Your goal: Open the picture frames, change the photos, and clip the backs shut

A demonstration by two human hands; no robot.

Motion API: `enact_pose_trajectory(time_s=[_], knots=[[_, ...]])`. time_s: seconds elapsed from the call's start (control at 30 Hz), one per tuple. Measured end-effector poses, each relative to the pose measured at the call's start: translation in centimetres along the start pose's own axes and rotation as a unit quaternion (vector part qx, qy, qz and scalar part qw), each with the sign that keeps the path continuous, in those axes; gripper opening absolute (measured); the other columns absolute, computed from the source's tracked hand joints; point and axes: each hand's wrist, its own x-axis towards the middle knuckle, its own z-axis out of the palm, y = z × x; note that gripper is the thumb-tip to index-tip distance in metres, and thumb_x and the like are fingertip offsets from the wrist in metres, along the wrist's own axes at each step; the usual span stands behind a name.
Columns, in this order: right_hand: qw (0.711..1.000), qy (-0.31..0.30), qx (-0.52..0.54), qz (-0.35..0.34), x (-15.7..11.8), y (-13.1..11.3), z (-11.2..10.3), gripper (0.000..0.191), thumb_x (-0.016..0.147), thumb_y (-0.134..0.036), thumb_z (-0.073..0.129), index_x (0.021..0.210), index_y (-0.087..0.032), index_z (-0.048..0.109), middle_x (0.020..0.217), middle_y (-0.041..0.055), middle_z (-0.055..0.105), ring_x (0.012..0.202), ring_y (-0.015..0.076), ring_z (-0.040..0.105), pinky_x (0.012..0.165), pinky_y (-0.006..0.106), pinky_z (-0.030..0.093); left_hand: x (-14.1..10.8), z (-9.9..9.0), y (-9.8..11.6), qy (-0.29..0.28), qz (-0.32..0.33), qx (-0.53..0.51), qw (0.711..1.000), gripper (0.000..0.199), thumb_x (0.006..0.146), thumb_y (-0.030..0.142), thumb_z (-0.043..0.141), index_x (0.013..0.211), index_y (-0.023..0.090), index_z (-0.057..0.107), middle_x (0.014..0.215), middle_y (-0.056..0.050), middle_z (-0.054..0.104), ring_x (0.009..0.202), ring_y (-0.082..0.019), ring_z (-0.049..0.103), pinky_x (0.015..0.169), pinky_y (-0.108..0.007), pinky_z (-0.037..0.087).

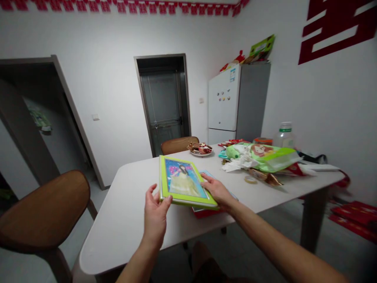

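Note:
I hold a thick, flat lime-green book-like item (pixel 184 179) above the near part of the table (pixel 129 212). Its cover bears a picture of a long-haired figure in a pale yellow dress on a blue background. My left hand (pixel 156 212) grips its near left corner, thumb on top. Closed on the right edge is my right hand (pixel 217 192), with its fingers partly over the cover. Under it, partly hidden, a flat red-edged item (pixel 203 213) rests on the table, and a light blue edge shows beside my right hand.
On the table's right lie a green snack bag (pixel 273 157), crumpled white tissue (pixel 243 162), a tape roll (pixel 250 180) and a clear bottle (pixel 284 135). A plate of wrapped snacks (pixel 200 149) sits at the back. Brown chairs (pixel 44 212) stand left and behind; a fridge (pixel 222 102) stands beyond.

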Motion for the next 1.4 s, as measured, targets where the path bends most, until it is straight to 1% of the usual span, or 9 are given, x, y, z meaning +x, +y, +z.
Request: enact_pose_trajectory(time_s=[0.07, 0.2, 0.43, 0.53, 0.7, 0.93, 1.1, 1.23, 1.4], knots=[[0.996, 0.018, -0.078, 0.024, 2.4, -0.4, -3.5, 0.051, 0.066, -0.017, 0.05, 0.117, -0.013, 0.046, 0.064, 0.0, 0.064, 0.044, 0.009, 0.05, 0.044, 0.019, 0.037, 0.7, 1.2, -2.7, -0.047, -0.05, 0.023, 0.997, 0.041, 0.066, 0.02, 0.059, 0.101, 0.018, 0.038, 0.095, -0.009, 0.061, 0.084, -0.018, 0.06, 0.078, -0.033, 0.044], [0.984, 0.026, -0.171, 0.05, 5.5, 0.7, -7.8, 0.05, 0.064, -0.013, 0.05, 0.114, -0.01, 0.05, 0.061, 0.0, 0.064, 0.043, 0.0085, 0.048, 0.044, 0.019, 0.036, 1.8, 3.2, -7.9, -0.049, -0.071, 0.102, 0.991, 0.025, 0.068, 0.013, 0.052, 0.091, 0.016, 0.046, 0.092, -0.01, 0.063, 0.086, -0.019, 0.059, 0.079, -0.033, 0.044], [0.976, 0.004, -0.206, 0.072, 5.5, 3.8, -9.8, 0.051, 0.066, -0.025, 0.052, 0.116, -0.013, 0.049, 0.093, 0.0066, 0.064, 0.067, 0.0129, 0.056, 0.057, 0.021, 0.041, 1.2, 3.4, -10.9, -0.063, -0.088, 0.214, 0.971, 0.042, 0.061, 0.007, 0.057, 0.101, 0.018, 0.05, 0.104, -0.007, 0.06, 0.096, -0.019, 0.054, 0.084, -0.028, 0.039], [0.978, -0.025, -0.193, 0.081, 4.1, 4.2, -9.6, 0.044, 0.069, -0.028, 0.047, 0.109, -0.011, 0.054, 0.089, 0.0075, 0.064, 0.068, 0.0145, 0.057, 0.056, 0.022, 0.042, 0.4, 3.0, -11.3, -0.072, -0.115, 0.242, 0.961, 0.054, 0.058, 0.004, 0.057, 0.109, 0.019, 0.047, 0.101, -0.005, 0.062, 0.09, -0.018, 0.058, 0.078, -0.024, 0.042], [0.985, -0.048, -0.149, 0.071, 2.6, 4.9, -6.0, 0.035, 0.068, -0.025, 0.046, 0.097, -0.011, 0.057, 0.073, 0.0039, 0.065, 0.061, 0.0137, 0.056, 0.053, 0.021, 0.039, 1.3, 0.4, -11.0, -0.027, -0.135, 0.291, 0.947, 0.051, 0.061, 0.004, 0.057, 0.108, 0.021, 0.049, 0.098, -0.003, 0.064, 0.092, -0.019, 0.057, 0.08, -0.024, 0.041], [0.989, -0.084, -0.118, 0.02, 5.5, 6.3, 5.0, 0.033, 0.066, -0.022, 0.043, 0.095, -0.012, 0.056, 0.075, 0.0037, 0.065, 0.065, 0.0143, 0.056, 0.055, 0.021, 0.041, 5.8, -7.6, -8.4, 0.06, -0.144, 0.362, 0.919, 0.026, 0.078, 0.022, 0.052, 0.104, 0.02, 0.05, 0.106, -0.005, 0.055, 0.093, -0.019, 0.053, 0.08, -0.034, 0.043], [0.988, -0.099, -0.121, 0.003, 8.6, 6.8, 11.2, 0.032, 0.065, -0.022, 0.043, 0.092, -0.015, 0.058, 0.075, 0.002, 0.065, 0.068, 0.0144, 0.057, 0.06, 0.022, 0.042, 8.3, -12.1, -6.9, 0.11, -0.151, 0.378, 0.907, 0.027, 0.082, 0.03, 0.048, 0.106, 0.018, 0.047, 0.108, -0.006, 0.051, 0.09, -0.018, 0.053, 0.075, -0.037, 0.046], [0.984, -0.091, -0.155, -0.009, 9.7, 7.0, 13.5, 0.032, 0.067, -0.025, 0.044, 0.094, -0.017, 0.058, 0.076, 0.0016, 0.065, 0.069, 0.015, 0.057, 0.06, 0.022, 0.042, 9.1, -13.6, -6.6, 0.138, -0.152, 0.35, 0.914, 0.027, 0.082, 0.03, 0.048, 0.106, 0.018, 0.048, 0.108, -0.006, 0.051, 0.09, -0.018, 0.053, 0.075, -0.037, 0.046], [0.976, -0.063, -0.205, -0.033, 9.4, 6.9, 13.0, 0.042, 0.072, -0.032, 0.038, 0.109, -0.016, 0.051, 0.088, 0.0054, 0.062, 0.08, 0.0168, 0.055, 0.067, 0.025, 0.042, 8.0, -13.9, -6.4, 0.156, -0.143, 0.279, 0.937, 0.027, 0.082, 0.029, 0.048, 0.107, 0.018, 0.047, 0.108, -0.006, 0.051, 0.09, -0.018, 0.054, 0.075, -0.037, 0.046]])
